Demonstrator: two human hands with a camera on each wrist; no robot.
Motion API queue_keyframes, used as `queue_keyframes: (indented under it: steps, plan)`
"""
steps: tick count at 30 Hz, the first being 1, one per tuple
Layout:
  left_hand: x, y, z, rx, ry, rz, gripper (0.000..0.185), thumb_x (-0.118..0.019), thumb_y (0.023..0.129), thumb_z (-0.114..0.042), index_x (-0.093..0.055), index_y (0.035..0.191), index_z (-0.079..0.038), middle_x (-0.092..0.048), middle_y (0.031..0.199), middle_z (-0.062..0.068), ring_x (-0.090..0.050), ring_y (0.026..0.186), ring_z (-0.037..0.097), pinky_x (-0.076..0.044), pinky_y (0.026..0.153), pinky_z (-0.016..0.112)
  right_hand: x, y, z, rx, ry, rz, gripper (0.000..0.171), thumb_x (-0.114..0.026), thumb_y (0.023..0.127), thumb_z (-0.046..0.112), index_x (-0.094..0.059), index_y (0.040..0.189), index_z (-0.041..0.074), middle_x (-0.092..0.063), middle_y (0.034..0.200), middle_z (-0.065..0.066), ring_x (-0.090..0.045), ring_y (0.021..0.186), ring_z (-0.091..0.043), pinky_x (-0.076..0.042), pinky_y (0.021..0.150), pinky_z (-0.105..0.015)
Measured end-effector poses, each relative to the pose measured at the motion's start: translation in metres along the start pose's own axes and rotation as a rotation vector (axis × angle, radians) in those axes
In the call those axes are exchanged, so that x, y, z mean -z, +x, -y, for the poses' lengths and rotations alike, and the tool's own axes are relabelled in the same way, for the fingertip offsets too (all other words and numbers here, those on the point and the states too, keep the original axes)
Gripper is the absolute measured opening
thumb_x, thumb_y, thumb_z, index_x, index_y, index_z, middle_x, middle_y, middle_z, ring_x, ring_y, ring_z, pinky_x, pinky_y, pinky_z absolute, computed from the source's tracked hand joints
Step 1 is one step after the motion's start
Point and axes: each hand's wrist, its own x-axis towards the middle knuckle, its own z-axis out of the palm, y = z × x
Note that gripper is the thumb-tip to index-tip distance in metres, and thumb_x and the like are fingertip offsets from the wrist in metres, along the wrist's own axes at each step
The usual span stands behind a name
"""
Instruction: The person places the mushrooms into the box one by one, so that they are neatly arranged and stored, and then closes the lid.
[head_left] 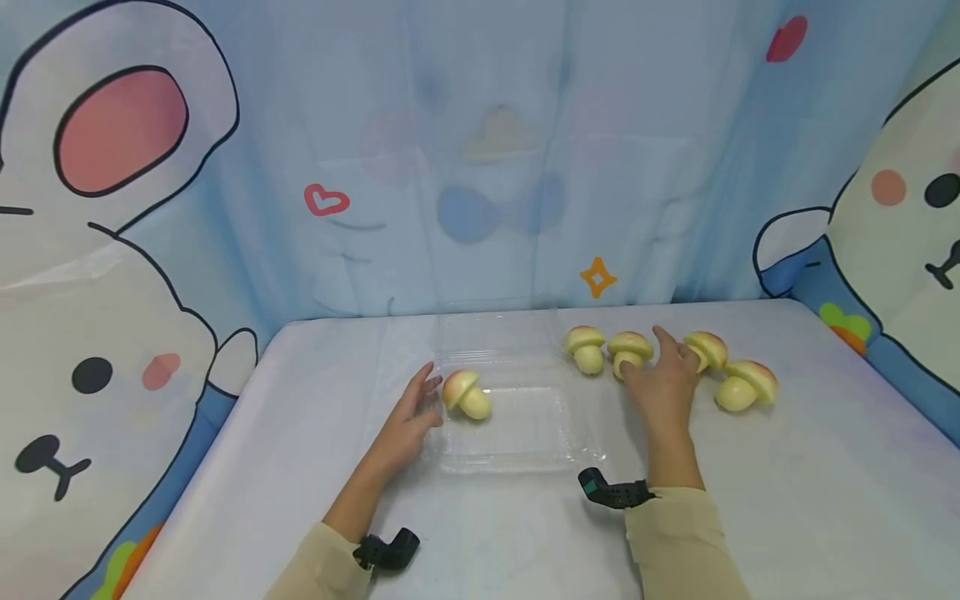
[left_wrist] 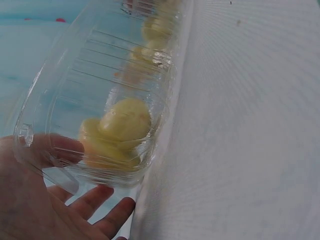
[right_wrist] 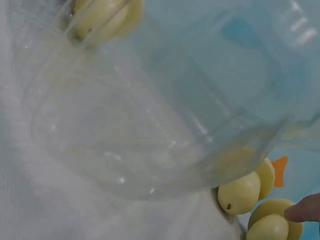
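Observation:
In the head view my left hand [head_left: 408,421] touches the left side of a clear plastic box [head_left: 517,454], fingers spread. The left wrist view shows one finger through the clear wall, the others loose below the rim. A yellow mushroom [head_left: 467,395] with a reddish-tinged cap lies inside, near the left wall. Right of the box, my right hand [head_left: 667,383] reaches among several similar mushrooms. Its thumb touches a mushroom [head_left: 630,344], and its index finger extends beside the cap. In the right wrist view a fingertip [right_wrist: 304,208] meets a mushroom's cap [right_wrist: 272,206].
Another mushroom [head_left: 585,348] lies by the box's right edge, and two more, one farther right [head_left: 746,386], lie beyond my right hand. The box's clear lid [head_left: 495,333] stands open at the back. A printed curtain [head_left: 487,167] hangs behind the white table [head_left: 487,533].

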Motion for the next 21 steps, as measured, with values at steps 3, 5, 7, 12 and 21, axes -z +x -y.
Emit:
queue_keyframes:
  steps: [3, 5, 7, 12, 21]
  plan:
    - [0.000, 0.000, -0.001, 0.001, -0.008, -0.003, 0.087, -0.052, 0.085, -0.002, -0.021, 0.165, -0.011, -0.036, 0.165, 0.021, -0.031, 0.154, 0.044, -0.022, 0.124, 0.065, -0.005, 0.003, -0.006, 0.012, -0.003, 0.000, 0.077, -0.065, 0.091, 0.012, -0.032, 0.161, 0.004, -0.024, 0.158, -0.037, -0.026, 0.147, -0.055, -0.029, 0.119, -0.066]
    - [0.000, 0.001, 0.000, 0.000, -0.016, -0.006, 0.087, -0.053, 0.085, -0.002, -0.021, 0.165, -0.011, -0.036, 0.165, 0.022, -0.031, 0.154, 0.044, -0.022, 0.124, 0.064, -0.008, 0.004, -0.009, 0.020, -0.007, -0.003, 0.077, -0.064, 0.091, 0.012, -0.032, 0.161, 0.003, -0.025, 0.157, -0.037, -0.028, 0.146, -0.055, -0.029, 0.119, -0.065]
    - [0.000, 0.001, 0.000, -0.002, -0.027, -0.005, 0.088, -0.053, 0.084, -0.001, -0.020, 0.165, -0.010, -0.036, 0.165, 0.023, -0.031, 0.154, 0.045, -0.023, 0.124, 0.065, -0.010, 0.005, -0.013, 0.024, -0.012, -0.005, 0.077, -0.064, 0.091, 0.011, -0.033, 0.161, 0.004, -0.025, 0.157, -0.037, -0.030, 0.145, -0.055, -0.030, 0.118, -0.065]
    - [-0.002, 0.001, 0.004, -0.009, -0.033, 0.013, 0.087, -0.053, 0.085, -0.001, -0.020, 0.165, -0.009, -0.035, 0.164, 0.025, -0.031, 0.153, 0.046, -0.023, 0.123, 0.065, -0.016, 0.005, -0.019, 0.003, -0.022, 0.010, 0.076, -0.063, 0.092, 0.011, -0.033, 0.162, 0.008, -0.024, 0.160, -0.034, -0.034, 0.144, -0.055, -0.032, 0.117, -0.066]
    - [0.000, 0.002, 0.004, -0.006, -0.005, 0.004, 0.086, -0.052, 0.086, -0.003, -0.019, 0.166, -0.010, -0.036, 0.164, 0.023, -0.033, 0.153, 0.045, -0.025, 0.123, 0.064, -0.026, 0.010, -0.021, 0.033, -0.012, 0.028, 0.073, -0.061, 0.093, 0.010, -0.035, 0.162, 0.011, -0.029, 0.158, -0.031, -0.038, 0.142, -0.055, -0.034, 0.116, -0.065]
